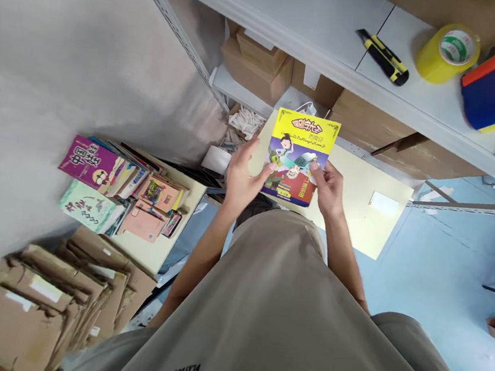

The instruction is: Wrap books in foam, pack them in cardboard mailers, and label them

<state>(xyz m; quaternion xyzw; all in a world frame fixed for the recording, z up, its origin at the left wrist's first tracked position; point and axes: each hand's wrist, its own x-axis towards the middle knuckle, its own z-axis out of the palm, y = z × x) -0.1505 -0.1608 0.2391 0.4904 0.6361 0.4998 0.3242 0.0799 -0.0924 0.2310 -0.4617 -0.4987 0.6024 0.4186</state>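
A children's book [298,155] with a yellow, purple and red cartoon cover is held up in front of me, cover toward the camera. My left hand [246,176] grips its left edge, thumb lying on the front cover. On the opposite edge my right hand [326,188] holds it the same way, with the fingers hidden behind the book. Beneath it is a cream tabletop [360,216], where a white card [384,203] lies to the right.
Stacked books [93,162] stand on a side table at left, with flattened cardboard boxes [38,298] below. A grey shelf [319,27] ahead bears a utility knife [385,58], a yellow tape roll [436,58] and a red-and-blue object [493,91]. Cartons [257,61] fill the lower shelf.
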